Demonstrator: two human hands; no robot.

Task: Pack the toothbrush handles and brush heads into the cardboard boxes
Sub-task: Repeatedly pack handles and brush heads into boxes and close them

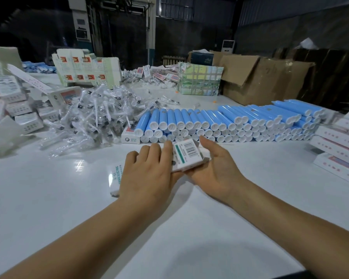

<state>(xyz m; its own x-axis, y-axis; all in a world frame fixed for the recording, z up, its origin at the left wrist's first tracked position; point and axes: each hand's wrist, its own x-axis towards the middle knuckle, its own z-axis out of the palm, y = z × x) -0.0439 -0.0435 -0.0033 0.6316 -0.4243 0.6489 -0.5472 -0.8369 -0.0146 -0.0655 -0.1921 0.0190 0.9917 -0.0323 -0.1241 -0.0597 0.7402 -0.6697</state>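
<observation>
On the glossy white worktop (48, 198) both bare hands meet at one small white cardboard box with a barcode label and green stripe (186, 153). The left hand (147, 174) lies palm down over the box's near left end, its fingers bent over the top edge so the grip is closed on the carton; the right hand (214, 168) is turned palm up beneath the box's right side, fingers loosely spread and cupping it from below, thumb reaching toward the far end. Under the left hand a second printed white carton flap or box (114, 178) lies flat on the worktop; how it joins the first cannot be told. Just beyond the hands sits a long stack of blue cylindrical toothbrush handles with white end caps (220, 121), laid side by side in three or so layers, far too many to count exactly, with roughly a dozen caps showing in the top left row alone. Against the stack's left end one white carton (130, 135) lies on its side. Left of that spreads a loose heap of white brush heads in clear plastic sleeves (101, 113), uncountable. At the far left are several small white printed boxes (24, 115), about five visible. At the right edge stands a pile of flat white and pink cartons (338, 148), at least four high. Behind, one large open brown corrugated shipping carton (256, 79) stands beside a taped bundle of pale green boxes (199, 79).
</observation>
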